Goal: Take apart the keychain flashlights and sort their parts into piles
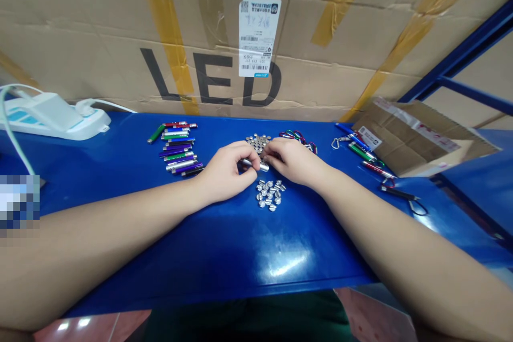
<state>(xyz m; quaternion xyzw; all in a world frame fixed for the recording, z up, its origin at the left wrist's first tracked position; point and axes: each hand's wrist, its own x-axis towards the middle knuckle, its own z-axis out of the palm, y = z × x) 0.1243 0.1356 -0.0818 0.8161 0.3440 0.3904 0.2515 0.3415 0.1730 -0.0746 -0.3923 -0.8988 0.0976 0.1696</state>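
My left hand (233,172) is closed around a small silver flashlight tube (263,166), whose end sticks out to the right past the fingertips. My right hand (297,163) is beside that end, thumb and fingers pinched together. Whatever lies in its pinch is hidden. Just behind the fingers is a pile of button cells (257,141), partly covered by my hands. Several silver end caps (270,194) lie loose in front of the tube. Carabiner clips (294,134) in red, green and other colours show behind my right hand.
Coloured flashlight tubes (178,149) are lined up at left. Flashlights with clips (372,163) lie at right, by an open cardboard box (425,136). A white power strip (60,117) occupies the back left. The large LED carton (216,26) rises behind the blue table (224,256).
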